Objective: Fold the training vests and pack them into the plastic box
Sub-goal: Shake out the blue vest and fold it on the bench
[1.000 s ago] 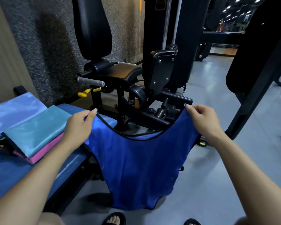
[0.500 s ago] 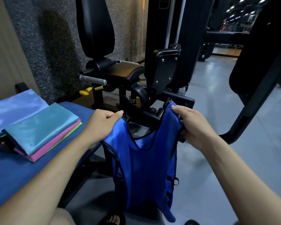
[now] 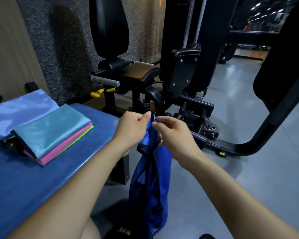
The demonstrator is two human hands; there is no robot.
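Observation:
A royal-blue training vest (image 3: 150,183) with black trim hangs folded in half lengthwise, down toward the floor. My left hand (image 3: 133,128) and my right hand (image 3: 173,133) meet at its top, each pinching a shoulder strap, the two straps held together. On the blue padded bench (image 3: 47,173) to the left lies a stack of folded vests (image 3: 52,133): teal on top, pink and green beneath. A pale-blue vest (image 3: 19,109) lies behind the stack. No plastic box is in view.
A black gym machine (image 3: 171,80) with seat, grey handle and yellow lever stands just beyond my hands. Its curved black frame (image 3: 266,131) runs across the grey floor at right. My sandalled feet (image 3: 123,232) show at the bottom edge.
My hands have come together from wide apart, bringing the vest's two shoulders together. The vest went from spread flat to folded in half and hanging narrow.

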